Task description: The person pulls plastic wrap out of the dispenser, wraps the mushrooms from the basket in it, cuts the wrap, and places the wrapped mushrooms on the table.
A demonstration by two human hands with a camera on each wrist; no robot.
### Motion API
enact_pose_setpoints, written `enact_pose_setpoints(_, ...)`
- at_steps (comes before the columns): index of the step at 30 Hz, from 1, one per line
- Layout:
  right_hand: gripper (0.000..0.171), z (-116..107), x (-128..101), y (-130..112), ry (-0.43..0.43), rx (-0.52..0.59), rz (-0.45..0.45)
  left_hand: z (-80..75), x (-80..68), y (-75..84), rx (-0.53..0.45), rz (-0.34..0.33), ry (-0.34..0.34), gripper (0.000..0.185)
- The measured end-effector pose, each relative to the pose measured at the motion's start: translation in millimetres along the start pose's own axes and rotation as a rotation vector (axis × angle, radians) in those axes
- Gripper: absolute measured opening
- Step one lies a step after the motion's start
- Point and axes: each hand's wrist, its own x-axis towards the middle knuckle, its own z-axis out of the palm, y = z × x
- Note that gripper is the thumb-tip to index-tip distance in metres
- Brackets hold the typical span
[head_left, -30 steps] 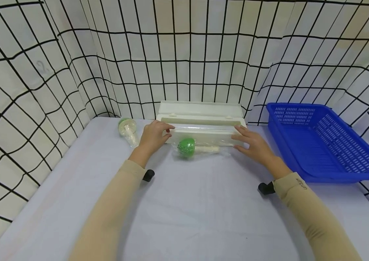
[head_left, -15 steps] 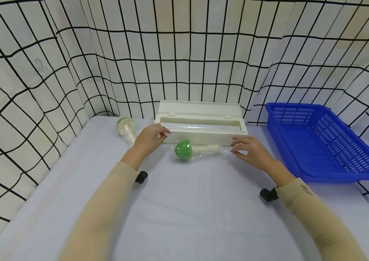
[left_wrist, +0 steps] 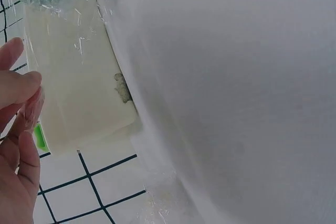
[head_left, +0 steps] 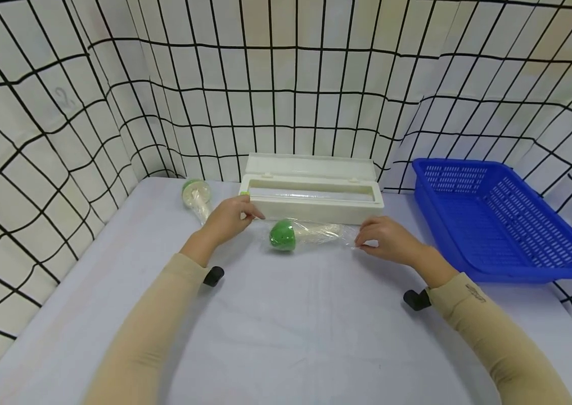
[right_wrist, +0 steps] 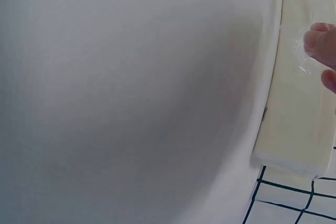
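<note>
A green-headed thing with a pale handle point(head_left: 283, 235), wrapped in cling film point(head_left: 316, 232), lies in front of a white cling film dispenser point(head_left: 311, 211). To its left, my left hand point(head_left: 229, 219) pinches clear film between thumb and fingers; in the left wrist view film shows at the fingertips point(left_wrist: 31, 80). At the handle end my right hand point(head_left: 387, 241) pinches the film's other end, and its fingertips point(right_wrist: 314, 43) show against the dispenser's front. Inside the dispenser, under its raised lid point(head_left: 311, 166), lies a film roll point(head_left: 311, 194).
Another film-wrapped thing point(head_left: 197, 198) with a round pale face and green edge lies at the back left. A blue plastic basket point(head_left: 460, 239) stands on the right. Black wire mesh point(head_left: 296, 93) encloses the white-covered table point(head_left: 296, 332) at the back and sides.
The film-wrapped green-headed thing has come down from in front of the dispenser's opening, shifting slightly left. Both hands have lowered with it; the right hand's fingers have drawn together on the film.
</note>
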Motion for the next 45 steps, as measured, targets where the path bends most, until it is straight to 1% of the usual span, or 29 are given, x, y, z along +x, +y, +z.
enact_pose_setpoints(5,0.020,0.7,4.1,-2.2,-0.088,-0.018,0.000,3.0,-1.9,-1.3,-0.023,-0.005,-0.137,0.026)
enact_pose_setpoints(8,0.018,1.1,6.2,-3.6,-0.137,-0.024,0.015,5.5,-1.9,-1.4,-0.044,-0.016,-0.203,0.025)
enact_pose_setpoints(10,0.017,1.1,7.7,-4.3,-0.170,-0.024,0.038,6.1,-1.5,-0.5,-0.057,-0.028,-0.227,0.025)
enact_pose_setpoints(13,0.014,1.7,10.4,-6.0,-0.231,-0.006,0.096,5.5,-0.6,3.1,-0.075,-0.046,-0.246,0.023)
enact_pose_setpoints(16,0.005,2.1,13.7,-8.5,-0.307,0.024,0.163,4.7,0.3,6.9,-0.088,-0.047,-0.264,0.023)
enact_pose_setpoints(17,0.006,2.3,14.8,-9.5,-0.331,0.034,0.199,4.4,0.6,8.3,-0.091,-0.046,-0.270,0.023)
enact_pose_setpoints(20,0.019,1.7,18.6,-11.5,-0.385,0.050,0.306,3.3,1.1,11.6,-0.088,-0.050,-0.284,0.024)
enact_pose_setpoints(23,0.026,1.0,23.6,-13.1,-0.405,0.061,0.407,2.4,1.8,14.4,-0.091,-0.073,-0.293,0.028)
enact_pose_setpoints(25,0.024,1.1,27.6,-13.8,-0.407,0.076,0.443,2.2,2.4,15.9,-0.106,-0.101,-0.299,0.030)
enact_pose_setpoints(28,0.014,2.3,33.4,-15.2,-0.403,0.110,0.495,2.0,2.8,20.0,-0.134,-0.137,-0.302,0.029)
enact_pose_setpoints(29,0.013,3.2,35.0,-15.2,-0.403,0.114,0.509,2.4,3.2,21.2,-0.137,-0.143,-0.302,0.030)
enact_pose_setpoints(31,0.019,4.3,38.9,-16.0,-0.406,0.113,0.535,3.7,4.3,23.1,-0.131,-0.144,-0.297,0.034)
enact_pose_setpoints(34,0.031,6.9,44.3,-16.2,-0.417,0.076,0.553,6.9,6.1,23.8,-0.122,-0.156,-0.286,0.045)
enact_pose_setpoints(37,0.037,9.3,49.8,-17.4,-0.425,0.024,0.560,10.3,7.4,25.0,-0.144,-0.190,-0.274,0.052)
enact_pose_setpoints(41,0.041,13.9,55.0,-19.0,-0.430,-0.040,0.578,14.8,8.9,27.9,-0.174,-0.227,-0.261,0.052)
enact_pose_setpoints(45,0.040,17.7,59.7,-21.3,-0.420,-0.105,0.597,18.4,12.0,30.7,-0.155,-0.238,-0.259,0.048)
